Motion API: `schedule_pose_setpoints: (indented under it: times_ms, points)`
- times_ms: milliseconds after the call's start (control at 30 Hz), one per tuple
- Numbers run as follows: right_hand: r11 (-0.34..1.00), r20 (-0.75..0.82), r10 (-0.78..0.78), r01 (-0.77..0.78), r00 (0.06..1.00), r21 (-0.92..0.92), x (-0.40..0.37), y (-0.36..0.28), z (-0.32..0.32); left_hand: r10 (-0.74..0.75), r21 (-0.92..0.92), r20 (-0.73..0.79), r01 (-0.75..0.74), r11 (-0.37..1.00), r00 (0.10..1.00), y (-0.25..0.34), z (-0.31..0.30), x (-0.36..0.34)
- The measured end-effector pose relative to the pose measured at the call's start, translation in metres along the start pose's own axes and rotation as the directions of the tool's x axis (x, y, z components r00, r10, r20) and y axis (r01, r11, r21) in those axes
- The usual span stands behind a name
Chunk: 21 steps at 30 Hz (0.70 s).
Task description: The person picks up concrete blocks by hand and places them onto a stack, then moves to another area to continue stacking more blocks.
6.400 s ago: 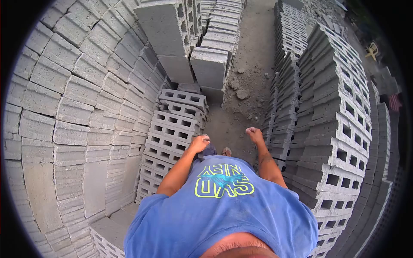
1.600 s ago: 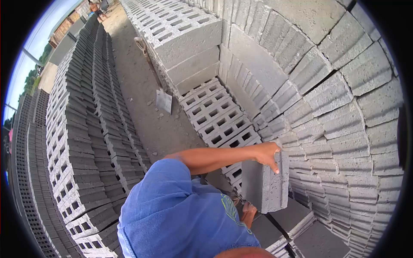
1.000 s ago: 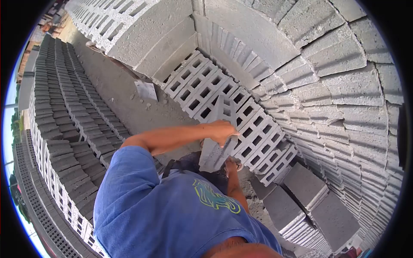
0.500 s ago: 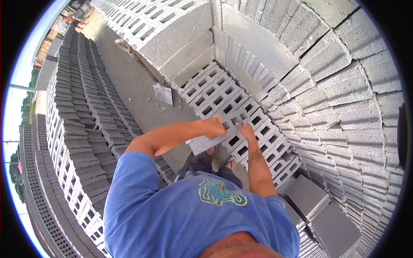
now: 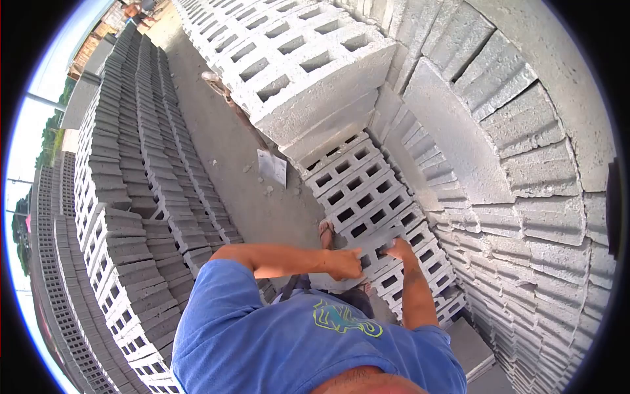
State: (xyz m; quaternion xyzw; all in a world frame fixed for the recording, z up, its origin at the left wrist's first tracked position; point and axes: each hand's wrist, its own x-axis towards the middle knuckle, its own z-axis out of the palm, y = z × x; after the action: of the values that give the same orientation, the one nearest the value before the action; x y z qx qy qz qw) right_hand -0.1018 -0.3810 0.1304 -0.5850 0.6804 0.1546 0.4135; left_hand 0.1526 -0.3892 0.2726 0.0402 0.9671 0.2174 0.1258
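A grey hollow concrete block [image 5: 376, 240] is between my hands, slightly blurred, over the near part of a low layer of hollow blocks [image 5: 342, 186]. My left hand [image 5: 345, 264] is closed on its left side, at one of the holes. On the right, my right hand [image 5: 399, 251] grips it with the fingers at another hole. My left forearm and hand cover part of its near side. The layer beneath shows rows of rectangular holes facing up.
A taller block stack [image 5: 321, 105] rises ahead, and a high block wall [image 5: 545, 171] closes in the right. Long block rows [image 5: 118, 197] run along the left. On the sandy path [image 5: 216, 144] lie a pale torn sheet [image 5: 272, 168] and small rubble. A person [image 5: 134, 13] is far off.
My view has shifted, so the stacks appear lower and farther right. My hands and the block have come closer to my body, and its pale side is now mostly hidden by my left arm.
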Motion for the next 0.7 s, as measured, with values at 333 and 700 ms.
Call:
schedule_pose_setpoints:
  times_ms: [333, 700]
  points:
    - [1.000, -0.207, -0.012, 0.014, 0.978, 0.006, 0.015, -0.089, -0.036, -0.045, -0.008, -0.137, 0.044, 0.999, 0.989, -0.079, 0.010, -0.117]
    - [0.875, -0.272, -0.414, 0.296, 0.869, -0.384, 0.140, -0.235, -0.188, -0.407, 0.086, -0.258, 0.440, 0.894, 0.876, -0.163, 0.012, -0.176]
